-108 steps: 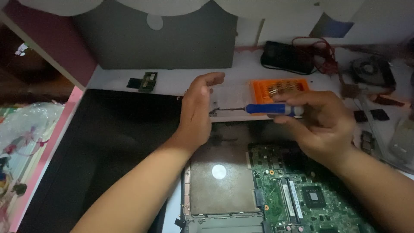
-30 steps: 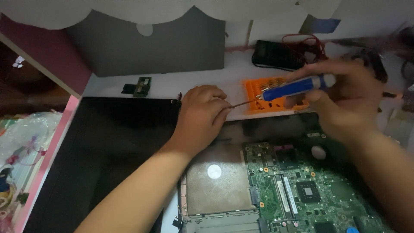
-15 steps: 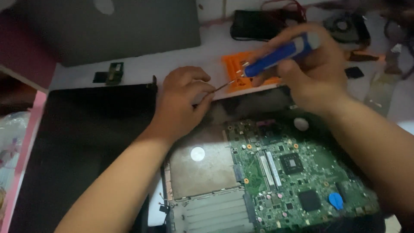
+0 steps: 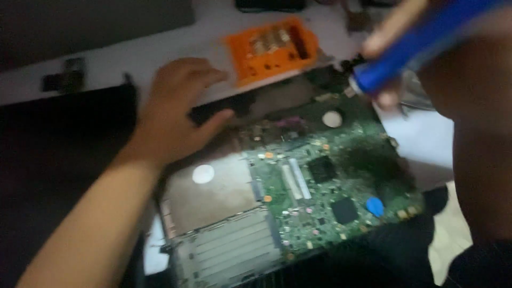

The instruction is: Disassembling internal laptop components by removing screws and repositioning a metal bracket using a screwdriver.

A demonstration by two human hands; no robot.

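On the white counter point(image 4: 160, 53), an opened laptop base is lying with its green circuit board point(image 4: 325, 186) showing and a bare metal bay point(image 4: 213, 192) beside it on the left. The left hand point(image 4: 176, 106) is resting at the far left edge of the base, palm down, its fingers loosely spread and its thumb pressing near a dark strip; it is gripping nothing. The right hand point(image 4: 442, 69) is looming close to the camera, blurred, and is closing around a blue screwdriver point(image 4: 410, 48), whose handle is slanting down toward the far right corner of the board; its tip is too blurred to make out. Just beyond the base, an orange tray point(image 4: 272, 48) of small parts is sitting on the counter. A small blue pick point(image 4: 374, 206) is lying on the near right part of the board.
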